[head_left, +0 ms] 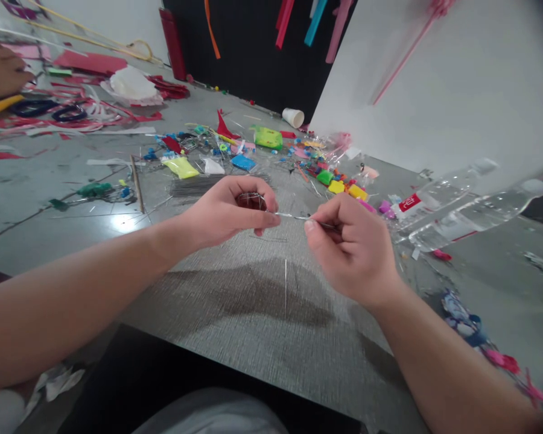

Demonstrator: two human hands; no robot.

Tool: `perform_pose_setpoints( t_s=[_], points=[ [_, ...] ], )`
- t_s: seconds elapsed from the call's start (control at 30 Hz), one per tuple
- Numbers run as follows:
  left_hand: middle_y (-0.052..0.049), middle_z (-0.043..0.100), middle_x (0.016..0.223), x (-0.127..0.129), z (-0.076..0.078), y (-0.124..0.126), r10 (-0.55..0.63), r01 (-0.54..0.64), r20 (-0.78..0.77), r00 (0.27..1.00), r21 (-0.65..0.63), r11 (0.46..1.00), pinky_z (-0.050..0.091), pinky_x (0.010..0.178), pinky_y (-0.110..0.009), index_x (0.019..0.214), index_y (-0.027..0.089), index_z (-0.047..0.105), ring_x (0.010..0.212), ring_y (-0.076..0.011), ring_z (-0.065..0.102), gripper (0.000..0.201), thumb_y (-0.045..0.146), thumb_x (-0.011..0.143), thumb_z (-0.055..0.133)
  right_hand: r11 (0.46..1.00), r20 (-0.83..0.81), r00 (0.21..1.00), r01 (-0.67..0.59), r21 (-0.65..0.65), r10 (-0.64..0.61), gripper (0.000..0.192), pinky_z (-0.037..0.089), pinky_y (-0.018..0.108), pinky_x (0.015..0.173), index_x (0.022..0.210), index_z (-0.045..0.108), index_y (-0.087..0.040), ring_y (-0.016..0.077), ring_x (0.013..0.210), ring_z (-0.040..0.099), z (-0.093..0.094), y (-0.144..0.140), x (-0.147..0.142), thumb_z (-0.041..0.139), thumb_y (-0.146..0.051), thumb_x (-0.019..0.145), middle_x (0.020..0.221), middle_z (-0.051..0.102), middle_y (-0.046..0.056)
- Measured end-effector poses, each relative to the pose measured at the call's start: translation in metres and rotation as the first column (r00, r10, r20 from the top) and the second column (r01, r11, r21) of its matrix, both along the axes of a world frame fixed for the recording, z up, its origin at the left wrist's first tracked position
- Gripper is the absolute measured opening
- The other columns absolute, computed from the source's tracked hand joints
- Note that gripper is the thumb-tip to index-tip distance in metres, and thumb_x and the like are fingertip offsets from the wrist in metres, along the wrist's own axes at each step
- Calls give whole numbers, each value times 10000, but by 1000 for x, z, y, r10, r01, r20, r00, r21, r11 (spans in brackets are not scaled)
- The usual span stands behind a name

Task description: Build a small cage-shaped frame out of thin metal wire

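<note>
A thin silvery wire [292, 215] stretches between my two hands above the grey table [253, 337]. My left hand [233, 211] is closed on its left end, thumb and fingers pinched, with more bent wire curled inside the fingers. Opposite it, my right hand [350, 244] pinches the wire between thumb and forefinger. Below them a single straight wire [286, 289] lies on the tabletop. Just behind my left hand is a bundle of dark straight wires [194, 188], partly covered by the hand.
Coloured clay packets, such as a yellow one [181, 167] and a blue one [243, 162], are strewn beyond my hands. Two clear plastic bottles [479, 217] lie at right. A person's hand [2, 69] is at far left by dark-handled scissors [70, 113]. A paper cup [293, 117] lies tipped near the wall.
</note>
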State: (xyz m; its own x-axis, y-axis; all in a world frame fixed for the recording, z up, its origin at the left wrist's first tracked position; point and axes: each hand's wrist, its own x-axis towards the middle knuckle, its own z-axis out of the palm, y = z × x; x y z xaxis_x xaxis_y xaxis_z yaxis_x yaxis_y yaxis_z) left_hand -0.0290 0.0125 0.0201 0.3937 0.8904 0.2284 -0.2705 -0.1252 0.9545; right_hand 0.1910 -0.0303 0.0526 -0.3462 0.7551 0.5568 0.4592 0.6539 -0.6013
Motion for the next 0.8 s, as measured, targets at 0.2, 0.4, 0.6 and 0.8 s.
perform_pose_setpoints(
  t_s=[0.2,0.4,0.6,0.8],
  points=[
    [8,664,672,-3,0,1,-16,16,-24,1000,3,1000,450,484,-213,745,196,697,522,-82,575,199,183,688,887,999,25,999,-23,35,22,188,301,227,397,808,497,-226,63,448,411,1,-2,-1,645,-117,849,609,508,-63],
    [2,664,670,-3,-1,3,10,-10,-54,999,-1,1000,451,466,-213,733,190,690,506,-84,575,225,200,661,902,986,87,996,-32,165,18,186,287,227,432,831,490,-218,53,461,368,0,-3,0,636,-105,855,594,475,-81],
    [9,656,661,-6,1,4,-34,36,-106,994,15,999,441,440,-194,720,190,682,497,-80,574,218,181,661,893,979,119,992,-55,198,32,169,313,218,459,843,499,-210,50,492,403,1,-7,2,630,-106,867,633,511,-70],
    [21,630,656,-9,6,5,-160,151,-91,983,-92,984,441,432,-193,667,183,643,461,-60,523,240,152,639,879,993,78,995,-70,93,62,154,300,235,429,853,531,-219,65,473,406,1,-4,8,644,-115,867,629,548,-56]
  ],
)
